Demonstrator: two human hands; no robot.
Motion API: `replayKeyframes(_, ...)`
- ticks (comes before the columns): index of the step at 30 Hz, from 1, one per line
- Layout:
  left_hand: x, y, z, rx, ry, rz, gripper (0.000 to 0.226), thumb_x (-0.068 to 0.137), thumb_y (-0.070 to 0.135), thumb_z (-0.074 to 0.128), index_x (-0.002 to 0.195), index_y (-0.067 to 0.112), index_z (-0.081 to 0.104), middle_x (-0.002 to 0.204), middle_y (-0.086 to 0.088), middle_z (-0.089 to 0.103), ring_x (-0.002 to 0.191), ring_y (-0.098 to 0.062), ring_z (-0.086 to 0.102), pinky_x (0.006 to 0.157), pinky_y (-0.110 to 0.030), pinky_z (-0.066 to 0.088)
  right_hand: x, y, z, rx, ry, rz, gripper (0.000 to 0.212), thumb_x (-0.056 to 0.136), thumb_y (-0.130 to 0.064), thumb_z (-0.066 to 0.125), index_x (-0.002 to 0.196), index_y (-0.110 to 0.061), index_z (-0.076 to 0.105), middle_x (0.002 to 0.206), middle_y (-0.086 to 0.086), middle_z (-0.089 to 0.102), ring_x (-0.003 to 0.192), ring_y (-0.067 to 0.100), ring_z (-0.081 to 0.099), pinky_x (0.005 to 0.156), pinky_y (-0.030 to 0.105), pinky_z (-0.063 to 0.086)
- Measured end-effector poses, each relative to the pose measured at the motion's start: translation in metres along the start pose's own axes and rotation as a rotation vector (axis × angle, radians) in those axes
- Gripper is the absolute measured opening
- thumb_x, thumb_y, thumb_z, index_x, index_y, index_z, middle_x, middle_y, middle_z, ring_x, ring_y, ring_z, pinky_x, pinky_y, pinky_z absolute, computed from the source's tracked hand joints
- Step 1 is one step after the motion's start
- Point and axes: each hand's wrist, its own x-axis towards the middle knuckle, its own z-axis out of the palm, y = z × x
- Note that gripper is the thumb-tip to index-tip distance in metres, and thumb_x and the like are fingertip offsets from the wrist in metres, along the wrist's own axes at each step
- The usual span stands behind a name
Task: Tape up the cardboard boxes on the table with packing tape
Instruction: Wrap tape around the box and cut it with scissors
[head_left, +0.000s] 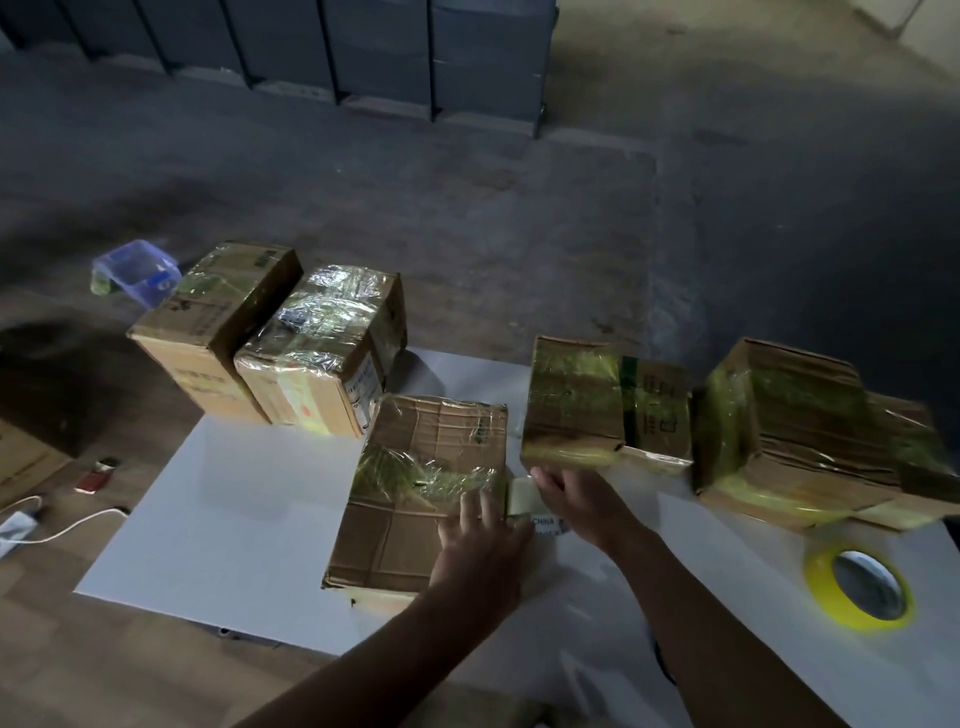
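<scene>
A flat cardboard box (410, 525) lies on the white table (218, 525) in front of me, with a band of yellowish tape across its top. My left hand (480, 535) rests with spread fingers on the box's right edge. My right hand (571, 499) pinches the loose tape end (523, 496) hanging off that edge. A roll of yellow packing tape (860, 592) lies flat on the table at the right. Several other taped boxes stand behind: two at the back left (218, 322) (322, 353), one in the middle (597, 410), one at the right (800, 441).
A clear blue plastic container (136, 273) sits beyond the left boxes. On the wooden floor at the left lie a white cable (62, 530), a small red object (96, 475) and a cardboard carton (21, 457). Dark shelving (363, 57) stands far back.
</scene>
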Motion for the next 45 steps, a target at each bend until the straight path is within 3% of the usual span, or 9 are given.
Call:
replayKeyframes(4, -0.003, -0.013, -0.003, 0.142, -0.124, 0.162, 0.093, 0.083, 0.054, 0.065, 0.151, 0.015, 0.017, 0.153, -0.034, -0.008, 0.141, -0.054, -0.001, 0.111, -0.065, 0.019, 0.005, -0.002, -0.003, -0.03, -0.018, -0.016, 0.036, 0.098, -0.042, 0.045, 0.067, -0.023, 0.051, 0.059, -0.004, 0.052, 0.058, 0.013, 0.054, 0.057, 0.031, 0.04)
replayKeyframes(7, 0.001, -0.019, -0.005, 0.218, -0.085, 0.204, 0.081, 0.093, 0.029, 0.059, 0.152, 0.003, 0.01, 0.149, -0.037, -0.021, 0.14, -0.056, 0.001, 0.111, -0.063, 0.024, 0.005, -0.002, -0.005, -0.042, -0.034, -0.053, 0.041, 0.099, -0.039, 0.044, 0.063, -0.019, 0.044, 0.055, 0.0, 0.044, 0.051, 0.015, 0.044, 0.055, 0.033, 0.036)
replayKeyframes(15, 0.003, -0.036, -0.009, 0.135, 0.096, 0.243, 0.061, 0.095, 0.039, 0.049, 0.146, 0.01, 0.032, 0.158, -0.026, -0.007, 0.141, -0.052, 0.009, 0.103, -0.054, 0.04, 0.008, -0.013, -0.011, 0.02, 0.059, -0.054, 0.047, 0.099, -0.036, 0.047, 0.055, -0.023, 0.037, 0.048, -0.008, 0.039, 0.042, 0.005, 0.038, 0.047, 0.019, 0.028)
replayKeyframes(21, -0.009, -0.066, -0.03, -0.153, 0.442, 0.322, 0.052, 0.061, 0.038, 0.087, 0.1, 0.009, 0.07, 0.142, -0.028, 0.043, 0.114, -0.044, 0.056, 0.054, -0.042, 0.06, 0.027, -0.063, -0.042, 0.095, 0.165, -0.019, 0.041, 0.095, -0.051, 0.047, 0.063, -0.025, 0.051, 0.055, -0.008, 0.05, 0.048, -0.001, 0.048, 0.044, 0.013, 0.032)
replayKeyframes(30, -0.036, -0.099, 0.002, -0.467, 0.541, 0.26, 0.053, 0.078, 0.052, 0.069, 0.115, 0.019, 0.052, 0.149, -0.013, 0.039, 0.12, -0.032, 0.055, 0.061, -0.035, 0.059, 0.047, -0.11, -0.032, 0.205, 0.068, -0.184, 0.043, 0.084, -0.067, 0.043, 0.067, -0.029, 0.056, 0.06, -0.014, 0.055, 0.055, 0.002, 0.051, 0.052, 0.02, 0.038)
replayKeyframes(34, -0.031, -0.132, 0.004, -0.593, 0.604, 0.104, 0.048, 0.094, 0.054, 0.041, 0.127, 0.02, 0.047, 0.137, 0.001, 0.053, 0.123, -0.019, 0.051, 0.088, -0.037, 0.054, 0.053, -0.117, -0.005, 0.236, 0.03, -0.199, 0.046, 0.082, -0.074, 0.042, 0.065, -0.033, 0.055, 0.058, -0.013, 0.051, 0.056, 0.01, 0.052, 0.055, 0.028, 0.04)
replayKeyframes(37, -0.016, -0.141, 0.001, -0.539, 0.464, 0.012, 0.062, 0.095, 0.047, 0.041, 0.146, 0.015, 0.032, 0.154, -0.004, 0.034, 0.143, -0.019, 0.028, 0.117, -0.037, 0.028, 0.056, -0.13, 0.006, 0.217, 0.033, -0.211, 0.046, 0.083, -0.075, 0.041, 0.062, -0.037, 0.055, 0.057, -0.013, 0.05, 0.054, 0.008, 0.05, 0.055, 0.028, 0.038)
replayKeyframes(41, -0.014, -0.154, 0.013, -0.374, 0.352, -0.045, 0.072, 0.09, 0.06, 0.022, 0.15, 0.02, 0.026, 0.16, 0.002, 0.021, 0.147, -0.022, 0.02, 0.118, -0.041, 0.019, 0.053, -0.143, 0.01, 0.125, 0.023, -0.237, 0.037, 0.09, -0.06, 0.044, 0.061, -0.042, 0.059, 0.055, -0.022, 0.055, 0.05, -0.003, 0.051, 0.048, 0.011, 0.034)
replayKeyframes(45, -0.017, -0.169, 0.012, -0.208, 0.307, -0.071, 0.071, 0.087, 0.062, 0.019, 0.14, 0.021, 0.041, 0.159, 0.004, 0.024, 0.147, -0.026, 0.019, 0.116, -0.054, 0.017, 0.061, -0.152, 0.014, -0.033, 0.031, -0.199, 0.047, 0.093, -0.046, 0.052, 0.053, -0.021, 0.05, 0.046, -0.009, 0.049, 0.042, 0.004, 0.043, 0.044, 0.019, 0.031)
